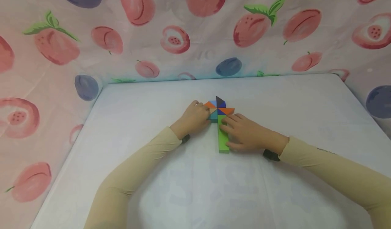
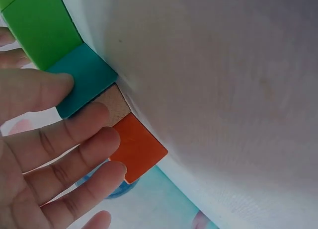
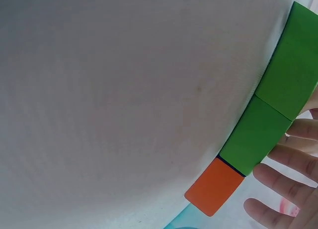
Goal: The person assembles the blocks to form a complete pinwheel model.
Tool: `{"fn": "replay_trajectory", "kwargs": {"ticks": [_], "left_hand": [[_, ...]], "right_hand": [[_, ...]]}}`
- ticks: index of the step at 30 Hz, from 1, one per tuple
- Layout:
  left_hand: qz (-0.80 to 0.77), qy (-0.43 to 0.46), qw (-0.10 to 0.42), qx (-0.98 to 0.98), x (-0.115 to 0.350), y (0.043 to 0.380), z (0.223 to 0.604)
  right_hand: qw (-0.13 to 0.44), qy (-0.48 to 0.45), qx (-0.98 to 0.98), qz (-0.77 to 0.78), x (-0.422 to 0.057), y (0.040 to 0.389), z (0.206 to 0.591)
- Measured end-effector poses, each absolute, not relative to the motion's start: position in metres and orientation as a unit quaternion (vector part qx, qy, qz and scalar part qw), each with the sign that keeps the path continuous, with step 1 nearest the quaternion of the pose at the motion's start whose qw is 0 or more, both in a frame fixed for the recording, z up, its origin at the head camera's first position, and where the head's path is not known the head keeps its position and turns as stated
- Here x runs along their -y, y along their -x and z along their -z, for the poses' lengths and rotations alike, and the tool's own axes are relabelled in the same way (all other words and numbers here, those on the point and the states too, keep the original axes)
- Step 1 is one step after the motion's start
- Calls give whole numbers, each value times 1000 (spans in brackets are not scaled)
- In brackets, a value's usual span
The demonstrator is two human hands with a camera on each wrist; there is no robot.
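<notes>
Small coloured blocks form a pinwheel on the white table, with dark [image 1: 220,101], blue, orange [image 1: 227,111], teal [image 1: 214,117] and plain wood pieces round a centre. Below it, a green bar [image 1: 224,140] of two end-to-end blocks [image 3: 256,134] points toward me. My left hand [image 1: 195,117] is at the pinwheel's left side, its thumb against the teal block [image 2: 92,75] and fingertips by the wooden block [image 2: 116,104] and orange block [image 2: 140,148]. Fairly straight fingers of my right hand [image 1: 248,132] touch the green bar's right side. Neither hand grips a block.
White cloth covers the table [image 1: 146,120]. Behind and at the sides rises a pink fruit-print curtain [image 1: 201,52]. Dark devices sit under the left wrist [image 1: 185,139] and right wrist [image 1: 271,155].
</notes>
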State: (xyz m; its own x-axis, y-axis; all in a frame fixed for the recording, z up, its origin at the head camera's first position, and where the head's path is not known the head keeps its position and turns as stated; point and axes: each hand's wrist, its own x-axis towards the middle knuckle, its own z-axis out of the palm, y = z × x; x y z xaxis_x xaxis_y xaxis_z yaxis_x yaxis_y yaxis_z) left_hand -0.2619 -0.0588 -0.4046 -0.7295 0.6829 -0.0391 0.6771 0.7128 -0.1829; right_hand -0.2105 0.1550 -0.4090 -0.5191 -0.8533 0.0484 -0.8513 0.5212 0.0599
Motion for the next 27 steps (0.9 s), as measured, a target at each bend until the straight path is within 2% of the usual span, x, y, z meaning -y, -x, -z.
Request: {"fn": "replay_trajectory", "kwargs": {"ticks": [14,27], "left_hand": [[-84,353,-5,932,62,266,406],[-86,381,-12,920,77,262,405]], "right_hand": [[49,-497,866,14,-157,213,413],[39,-491,870,17,-157,213,414]]}}
